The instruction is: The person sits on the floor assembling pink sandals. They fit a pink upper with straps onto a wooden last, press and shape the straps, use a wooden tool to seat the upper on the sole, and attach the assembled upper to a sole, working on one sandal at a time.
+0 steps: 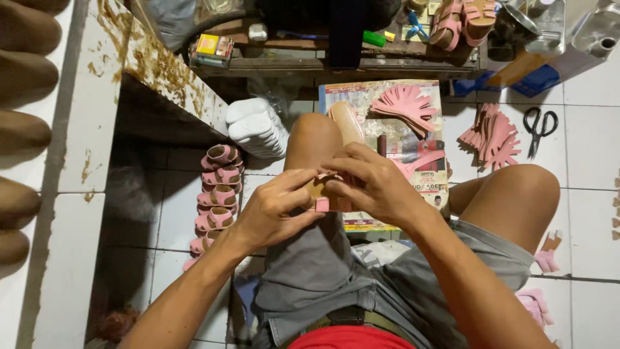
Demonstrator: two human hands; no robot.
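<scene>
Head view shows me a small pink sandal piece (325,197) with a tan insole, held above the lap between both hands. My left hand (274,210) has its grip closed on the piece from the left, thumb and fingers pinched on its edge. My right hand (374,184) covers it from the right, fingers curled and clamped over the top. Just beyond the hands, a printed cardboard sheet (413,174) lies on the tiled floor (591,148), carrying a fan of pink straps (407,105) and a tan insole (347,121). A second heap of pink straps (492,134) lies to the right, near black scissors (539,128). On the left, a row of finished pink sandals (216,194) lines the floor beside a stack of white soles (258,127). Farther off, a low, cluttered worktop (303,61) holds another pair of pink sandals (462,21).
</scene>
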